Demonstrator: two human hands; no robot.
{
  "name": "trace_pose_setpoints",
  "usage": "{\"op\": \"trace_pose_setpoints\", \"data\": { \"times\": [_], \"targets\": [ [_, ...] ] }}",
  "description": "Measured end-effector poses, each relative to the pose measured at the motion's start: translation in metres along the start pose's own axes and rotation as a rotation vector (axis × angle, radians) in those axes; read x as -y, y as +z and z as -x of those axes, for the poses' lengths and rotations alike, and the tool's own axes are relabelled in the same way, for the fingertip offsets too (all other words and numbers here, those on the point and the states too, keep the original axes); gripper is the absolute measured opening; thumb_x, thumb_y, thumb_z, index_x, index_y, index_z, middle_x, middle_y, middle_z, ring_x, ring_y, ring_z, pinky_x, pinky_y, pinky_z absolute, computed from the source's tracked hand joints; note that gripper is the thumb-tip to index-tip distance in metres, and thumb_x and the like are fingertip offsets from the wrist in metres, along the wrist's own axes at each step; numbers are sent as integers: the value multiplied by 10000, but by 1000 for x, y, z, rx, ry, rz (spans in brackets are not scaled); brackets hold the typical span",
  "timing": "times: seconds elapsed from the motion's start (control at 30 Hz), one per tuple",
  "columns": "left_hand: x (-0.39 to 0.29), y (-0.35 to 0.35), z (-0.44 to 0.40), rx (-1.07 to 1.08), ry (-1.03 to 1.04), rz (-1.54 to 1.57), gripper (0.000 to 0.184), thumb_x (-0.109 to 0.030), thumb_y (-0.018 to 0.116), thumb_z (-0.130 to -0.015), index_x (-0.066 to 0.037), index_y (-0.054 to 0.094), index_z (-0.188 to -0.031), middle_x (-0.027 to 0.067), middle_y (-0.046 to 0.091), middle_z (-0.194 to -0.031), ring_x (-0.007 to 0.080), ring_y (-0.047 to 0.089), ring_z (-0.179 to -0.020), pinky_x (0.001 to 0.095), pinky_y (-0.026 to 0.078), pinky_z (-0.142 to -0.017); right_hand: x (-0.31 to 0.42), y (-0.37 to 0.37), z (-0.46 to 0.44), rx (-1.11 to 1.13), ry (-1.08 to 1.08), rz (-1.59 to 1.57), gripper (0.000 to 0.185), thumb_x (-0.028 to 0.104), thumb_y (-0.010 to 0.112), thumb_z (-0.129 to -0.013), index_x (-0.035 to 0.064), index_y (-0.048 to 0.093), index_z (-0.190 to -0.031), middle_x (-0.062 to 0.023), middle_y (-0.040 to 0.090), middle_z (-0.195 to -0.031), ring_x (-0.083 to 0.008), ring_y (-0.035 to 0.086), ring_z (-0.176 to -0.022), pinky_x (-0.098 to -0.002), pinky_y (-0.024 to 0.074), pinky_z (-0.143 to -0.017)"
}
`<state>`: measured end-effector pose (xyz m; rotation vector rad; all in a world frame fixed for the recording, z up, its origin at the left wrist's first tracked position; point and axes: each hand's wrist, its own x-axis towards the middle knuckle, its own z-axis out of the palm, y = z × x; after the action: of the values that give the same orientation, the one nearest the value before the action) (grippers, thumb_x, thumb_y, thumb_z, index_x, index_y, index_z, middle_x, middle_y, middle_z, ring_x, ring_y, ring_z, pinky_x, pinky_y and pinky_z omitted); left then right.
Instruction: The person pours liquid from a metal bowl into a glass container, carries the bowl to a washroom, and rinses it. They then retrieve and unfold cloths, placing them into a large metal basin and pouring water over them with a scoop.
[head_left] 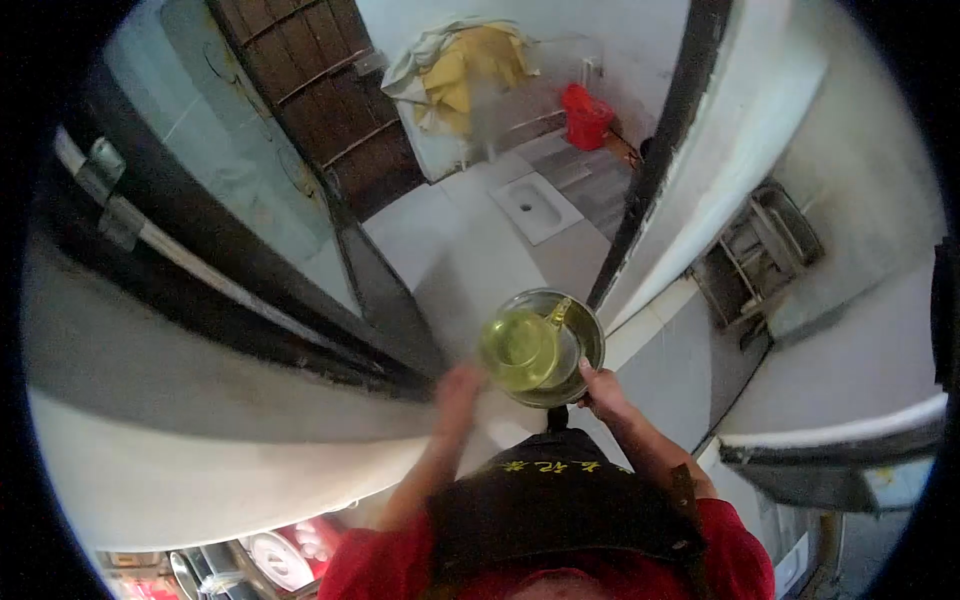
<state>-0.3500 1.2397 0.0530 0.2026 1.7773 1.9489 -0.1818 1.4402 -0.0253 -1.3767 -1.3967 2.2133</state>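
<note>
A round metal bowl [592, 335] is held in front of my body, with a translucent yellow-green ladle or cup [522, 350] lying in it, its handle toward the far rim. My right hand [602, 392] grips the bowl's near right rim, thumb on the inside. Beside the bowl's left edge is my left hand [460, 388], smeared by motion; its fingers cannot be made out, nor whether it touches the bowl.
Beyond a doorway, a white squat toilet [537, 208] is set in the floor. Farther back stand a red bucket [587, 118] and a white appliance draped with yellow cloth [470, 75]. A dark door frame [660, 150] rises at right, near a metal rack [755, 255].
</note>
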Motion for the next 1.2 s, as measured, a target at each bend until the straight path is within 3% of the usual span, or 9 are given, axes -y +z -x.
{"op": "trace_pose_setpoints", "data": {
  "times": [0.33, 0.47, 0.6, 0.7, 0.77, 0.93, 1.0, 1.13, 1.2],
  "targets": [
    [16, 27, -151, -137, 206, -114, 313, -167, 595, -816, -111, 416, -566, -47, 360, -548, 60, 308, -508, 234, 240, -489, 120, 47, -130, 105, 0, 47, 419, 404, 550, -842, -6, 541, -926, -84, 582, -701, -178, 539, -490, -281, 388, -357],
    [-28, 69, -203, -262, 27, -47, 292, -161, 587, -822, -109, 431, -580, -48, 379, -556, 58, 321, -506, 231, 253, -483, 144, 54, -199, 110, 37, 78, 432, 421, 549, -841, -5, 535, -913, -83, 582, -703, -183, 536, -487, -283, 391, -363],
    [-25, 80, -286, -153, 120, 27, 259, -159, 590, -820, -101, 455, -606, -50, 382, -558, 60, 323, -508, 241, 266, -477, 140, 61, -272, 103, 67, -92, 443, 438, 556, -832, 5, 542, -926, -80, 586, -709, -180, 540, -505, -279, 390, -364],
    [-47, 92, -346, -70, 28, 85, 264, -159, 593, -820, -97, 453, -604, -50, 375, -560, 61, 316, -511, 245, 262, -477, 128, 62, -340, 169, -428, 138, 446, 446, 561, -827, 11, 547, -922, -85, 582, -710, -181, 536, -507, -281, 392, -375],
    [-40, 98, -399, 11, 26, 21, 277, -157, 591, -823, -96, 444, -596, -49, 369, -559, 60, 308, -510, 241, 253, -478, 187, 78, -332, -6, 9, -105, 442, 447, 553, -832, 13, 551, -915, -88, 578, -688, -184, 531, -490, -288, 395, -387],
    [-45, 121, -497, 210, 369, -267, 307, -148, 588, -829, -94, 422, -577, -50, 357, -556, 58, 289, -505, 232, 232, -476, 227, 98, -371, -195, 0, -250, 439, 429, 529, -850, -7, 548, -895, -95, 574, -655, -188, 518, -458, -294, 395, -392],
    [-88, 159, -514, 232, 90, -110, 310, -141, 585, -832, -96, 417, -575, -46, 355, -557, 59, 291, -510, 231, 239, -483, 258, 92, -390, -267, 70, -271, 438, 421, 523, -855, -15, 547, -890, -101, 575, -652, -190, 519, -456, -295, 395, -390],
    [-79, 199, -579, 349, 237, -138, 318, -139, 586, -831, -97, 413, -568, -43, 352, -550, 60, 293, -511, 238, 245, -485, 297, 85, -433, -354, 15, -376, 416, 397, 527, -859, -19, 547, -877, -104, 571, -645, -190, 520, -452, -297, 394, -380],
    [-66, 220, -616, 449, 88, -259, 167, -178, 529, -835, -25, 597, -829, 21, 549, -765, 116, 478, -679, 303, 407, -598, 307, 63, -467, -378, -10, -370, 397, 392, 526, -861, -4, 550, -879, -94, 570, -647, -182, 527, -472, -293, 387, -372]
  ]
}}
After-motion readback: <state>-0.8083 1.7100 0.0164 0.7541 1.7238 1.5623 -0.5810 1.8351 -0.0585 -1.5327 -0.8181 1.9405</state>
